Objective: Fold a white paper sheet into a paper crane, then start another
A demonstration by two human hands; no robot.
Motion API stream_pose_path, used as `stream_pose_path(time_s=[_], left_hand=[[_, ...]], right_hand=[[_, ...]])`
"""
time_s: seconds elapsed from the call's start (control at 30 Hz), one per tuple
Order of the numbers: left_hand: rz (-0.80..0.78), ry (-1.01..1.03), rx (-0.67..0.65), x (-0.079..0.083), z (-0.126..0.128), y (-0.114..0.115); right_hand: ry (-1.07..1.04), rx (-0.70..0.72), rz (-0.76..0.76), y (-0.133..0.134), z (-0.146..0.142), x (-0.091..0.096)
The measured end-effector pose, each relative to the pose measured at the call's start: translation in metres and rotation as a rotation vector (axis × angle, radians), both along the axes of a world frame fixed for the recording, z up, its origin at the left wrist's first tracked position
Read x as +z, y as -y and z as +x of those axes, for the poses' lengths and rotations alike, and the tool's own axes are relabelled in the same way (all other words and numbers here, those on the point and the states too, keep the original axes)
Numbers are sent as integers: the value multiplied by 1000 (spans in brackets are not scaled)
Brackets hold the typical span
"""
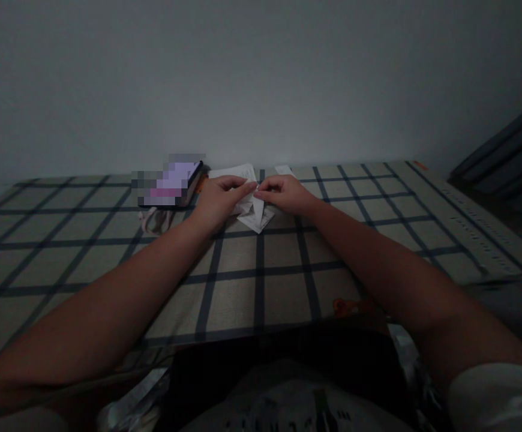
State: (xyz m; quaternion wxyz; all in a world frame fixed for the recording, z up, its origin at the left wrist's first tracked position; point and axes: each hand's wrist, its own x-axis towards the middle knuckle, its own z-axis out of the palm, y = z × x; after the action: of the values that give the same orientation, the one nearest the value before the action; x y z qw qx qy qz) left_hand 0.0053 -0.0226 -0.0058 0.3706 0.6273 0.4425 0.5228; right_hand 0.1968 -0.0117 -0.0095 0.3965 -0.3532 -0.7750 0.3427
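Observation:
A small piece of folded white paper [259, 215] with creased, pointed flaps stands on the checked tablecloth in front of me. My left hand [224, 197] pinches its upper left side between thumb and forefinger. From the other side, my right hand [283, 193] pinches the top near the same spot, its fingers curled. The two sets of fingertips nearly meet over the paper. Behind my left hand lies a flat white sheet [234, 171], partly covered by the hand. A bit of white paper [283, 170] shows just beyond my right hand.
Left of my hands a phone [177, 180] with a lit, blurred-out screen rests propped at a tilt, a pale strap [155, 221] beside it. The checked tablecloth [238, 306] reaches back to a plain wall [261, 78]. A dark ridged object [508, 150] stands at the right.

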Motion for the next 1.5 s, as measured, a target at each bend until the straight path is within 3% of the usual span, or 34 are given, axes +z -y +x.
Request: stream_pose_path(time_s=[0.53,0.83,0.97,1.13,1.37,1.5], left_hand=[[4,74,-29,1,1,2],[65,-64,-76,2,-3,1],[84,-38,-38,3,-2,2],[136,-10,-94,1,0,-1],[-189,149,-252,-5,2,-4],[-223,161,-279,-5,3,-3]], right_hand=[[-8,41,-4,-2,-2,-2],[-5,-48,65,-1,2,1],[20,-52,114,-4,3,-1],[-6,-94,173,-9,6,-4],[-80,-197,297,-17,8,-7],[-102,-206,297,-17,7,-9]])
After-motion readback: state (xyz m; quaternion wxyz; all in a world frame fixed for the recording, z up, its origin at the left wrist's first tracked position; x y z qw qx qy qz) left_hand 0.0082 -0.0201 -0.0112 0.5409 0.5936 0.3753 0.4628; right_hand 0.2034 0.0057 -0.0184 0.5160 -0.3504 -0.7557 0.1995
